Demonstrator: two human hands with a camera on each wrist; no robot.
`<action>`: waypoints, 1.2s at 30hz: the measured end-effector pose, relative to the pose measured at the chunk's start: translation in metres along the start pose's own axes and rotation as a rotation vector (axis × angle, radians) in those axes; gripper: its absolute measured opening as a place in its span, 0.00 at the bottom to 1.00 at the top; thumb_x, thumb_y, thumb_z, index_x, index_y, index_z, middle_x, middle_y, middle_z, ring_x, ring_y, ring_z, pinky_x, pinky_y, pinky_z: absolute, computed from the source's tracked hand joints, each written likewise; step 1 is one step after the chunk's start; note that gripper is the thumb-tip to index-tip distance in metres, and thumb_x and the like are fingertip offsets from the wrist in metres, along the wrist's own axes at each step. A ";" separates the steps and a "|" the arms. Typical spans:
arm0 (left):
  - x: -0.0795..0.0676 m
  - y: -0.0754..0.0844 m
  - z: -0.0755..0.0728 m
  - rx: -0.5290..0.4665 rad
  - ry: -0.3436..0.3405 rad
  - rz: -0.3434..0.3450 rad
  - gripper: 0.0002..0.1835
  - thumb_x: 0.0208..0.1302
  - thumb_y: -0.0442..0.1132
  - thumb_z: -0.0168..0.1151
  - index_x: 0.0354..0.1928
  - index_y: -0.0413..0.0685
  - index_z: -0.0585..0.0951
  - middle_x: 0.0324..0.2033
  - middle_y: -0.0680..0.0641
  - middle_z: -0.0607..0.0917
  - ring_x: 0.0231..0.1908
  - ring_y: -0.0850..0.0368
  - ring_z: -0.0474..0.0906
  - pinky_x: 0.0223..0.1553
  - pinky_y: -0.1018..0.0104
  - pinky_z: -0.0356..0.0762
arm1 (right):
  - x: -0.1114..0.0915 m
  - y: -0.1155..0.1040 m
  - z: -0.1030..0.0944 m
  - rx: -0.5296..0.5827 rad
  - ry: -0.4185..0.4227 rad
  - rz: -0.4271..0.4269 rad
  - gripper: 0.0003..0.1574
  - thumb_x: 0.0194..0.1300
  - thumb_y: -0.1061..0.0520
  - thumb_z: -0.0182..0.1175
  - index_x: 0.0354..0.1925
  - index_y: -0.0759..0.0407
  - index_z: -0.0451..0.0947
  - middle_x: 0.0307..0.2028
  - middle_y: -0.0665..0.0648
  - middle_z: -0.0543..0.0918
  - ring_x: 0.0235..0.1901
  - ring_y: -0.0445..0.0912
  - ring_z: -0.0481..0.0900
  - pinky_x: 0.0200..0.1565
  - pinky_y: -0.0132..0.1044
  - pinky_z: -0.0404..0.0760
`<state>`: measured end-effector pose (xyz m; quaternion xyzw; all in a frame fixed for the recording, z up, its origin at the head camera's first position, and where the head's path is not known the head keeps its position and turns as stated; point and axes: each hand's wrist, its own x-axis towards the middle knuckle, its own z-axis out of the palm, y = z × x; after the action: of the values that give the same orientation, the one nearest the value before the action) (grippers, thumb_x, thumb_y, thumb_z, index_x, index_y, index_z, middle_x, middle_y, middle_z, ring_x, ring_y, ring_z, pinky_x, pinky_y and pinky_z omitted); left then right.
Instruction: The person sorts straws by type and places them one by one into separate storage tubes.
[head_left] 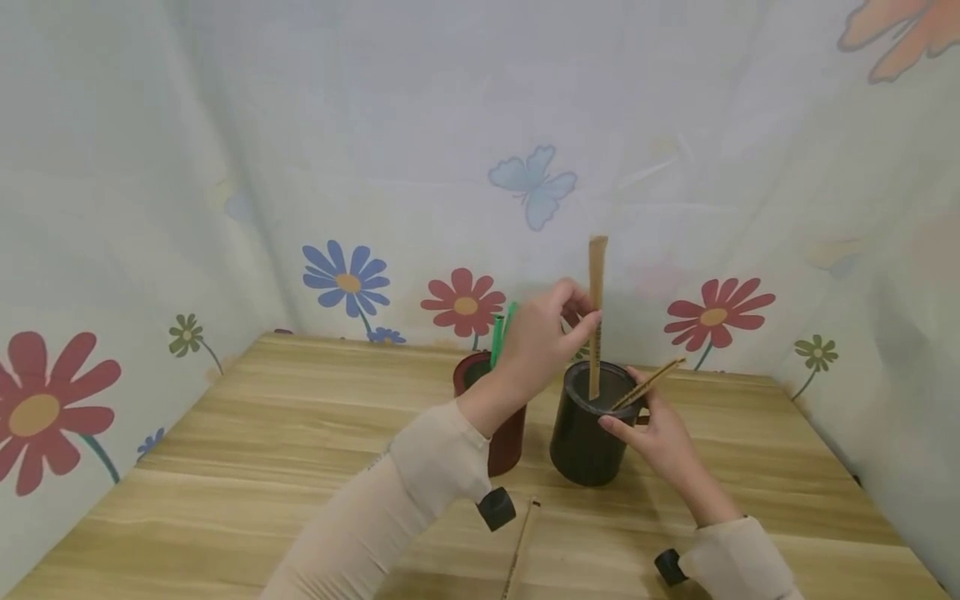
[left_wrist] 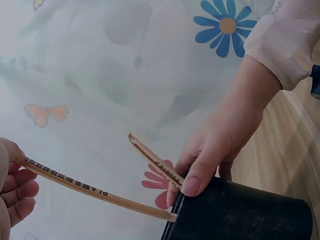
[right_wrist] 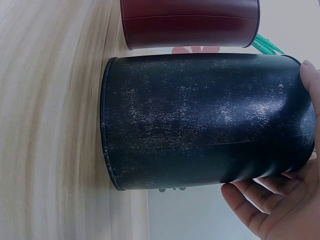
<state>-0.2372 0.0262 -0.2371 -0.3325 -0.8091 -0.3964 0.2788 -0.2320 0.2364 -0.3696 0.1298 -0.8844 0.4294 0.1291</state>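
Observation:
My left hand (head_left: 538, 340) pinches a paper-wrapped straw (head_left: 597, 275) between thumb and fingers. The straw stands nearly upright, its lower end inside the mouth of a black cylindrical holder (head_left: 588, 454). Printed letters run along the brown wrapper (left_wrist: 95, 191) in the left wrist view. On the holder's right side, my right hand (head_left: 663, 433) grips the rim, thumb at the near edge and fingers round the far side. More wrapped straw (left_wrist: 155, 162) leans out of the holder beside the right thumb. The right wrist view shows the holder's scuffed wall (right_wrist: 200, 120) and the fingers touching it.
Left of the black holder stands a dark red holder (head_left: 506, 446) with green straws (head_left: 498, 337) sticking out, partly behind my left forearm. Another wrapped straw (head_left: 521, 546) lies on the wooden table (head_left: 300, 417) near the front. A flower-printed cloth (head_left: 405, 125) hangs behind the table.

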 end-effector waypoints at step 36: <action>-0.021 -0.033 0.058 0.178 -0.195 -0.074 0.06 0.66 0.43 0.61 0.38 0.50 0.79 0.32 0.52 0.85 0.30 0.62 0.80 0.29 0.79 0.72 | -0.002 0.000 0.001 -0.007 0.017 -0.037 0.49 0.61 0.54 0.65 0.73 0.60 0.53 0.62 0.69 0.72 0.53 0.58 0.77 0.46 0.44 0.79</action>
<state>-0.2597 0.0524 -0.2980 -0.3134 -0.8760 -0.2986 0.2125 -0.2303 0.2362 -0.3705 0.1419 -0.8821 0.4252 0.1449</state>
